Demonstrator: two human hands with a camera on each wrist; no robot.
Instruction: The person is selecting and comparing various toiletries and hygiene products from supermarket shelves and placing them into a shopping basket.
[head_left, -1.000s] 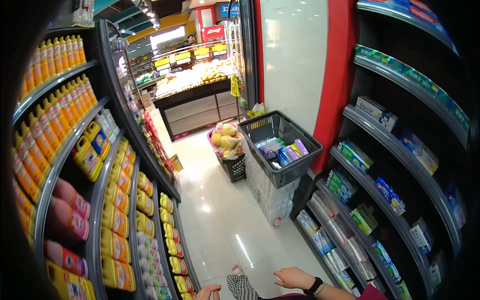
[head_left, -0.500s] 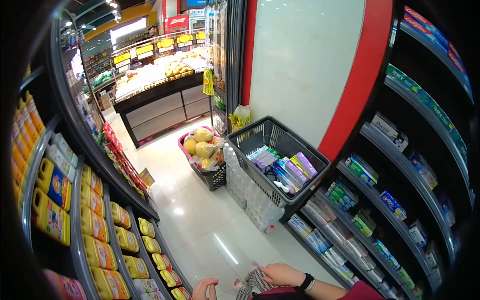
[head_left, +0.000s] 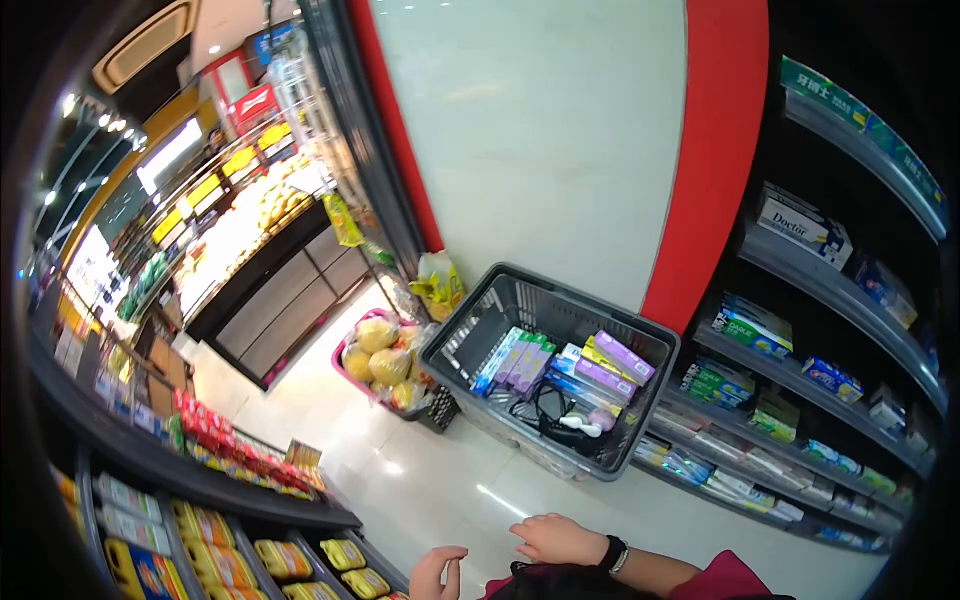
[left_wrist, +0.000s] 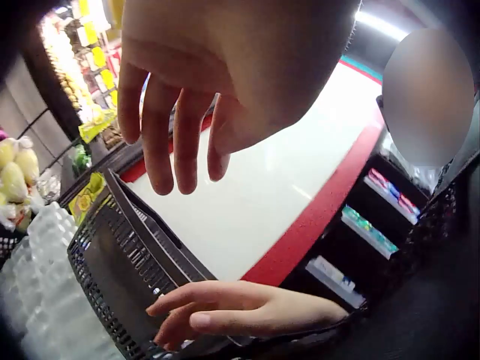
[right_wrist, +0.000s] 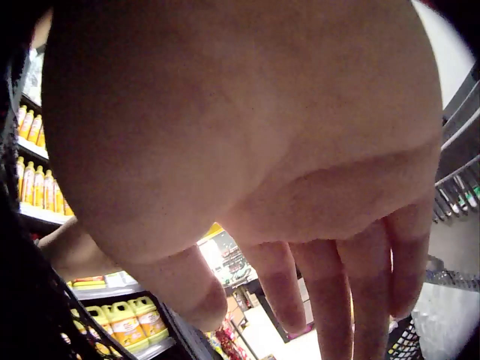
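My left hand point(head_left: 437, 573) hangs at the bottom of the head view, its fingers loosely bent around nothing. To its right, my right hand point(head_left: 562, 540), with a dark band on the wrist, is also without anything in it. In the left wrist view the left fingers point(left_wrist: 186, 142) point down, relaxed. Hanging fingers point(right_wrist: 330, 292) of the right hand fill much of the right wrist view. Ahead of both hands stands a dark grey shopping basket point(head_left: 668, 350). Inside it lie purple boxes point(head_left: 622, 357), other small cartons and a black cable point(head_left: 552, 402).
Beside the basket, a pink-rimmed basket point(head_left: 345, 372) holds bagged yellow fruit point(head_left: 378, 352). Clear bottles point(left_wrist: 56, 270) stand below the grey basket. Shelves of toothpaste cartons point(head_left: 755, 325) line the right; yellow jugs point(head_left: 285, 560) fill the left shelves. A produce counter point(head_left: 270, 310) is farther back.
The view has come closer to the grey basket and tilted, so more of its contents show. Both hands remain low in front, holding nothing.
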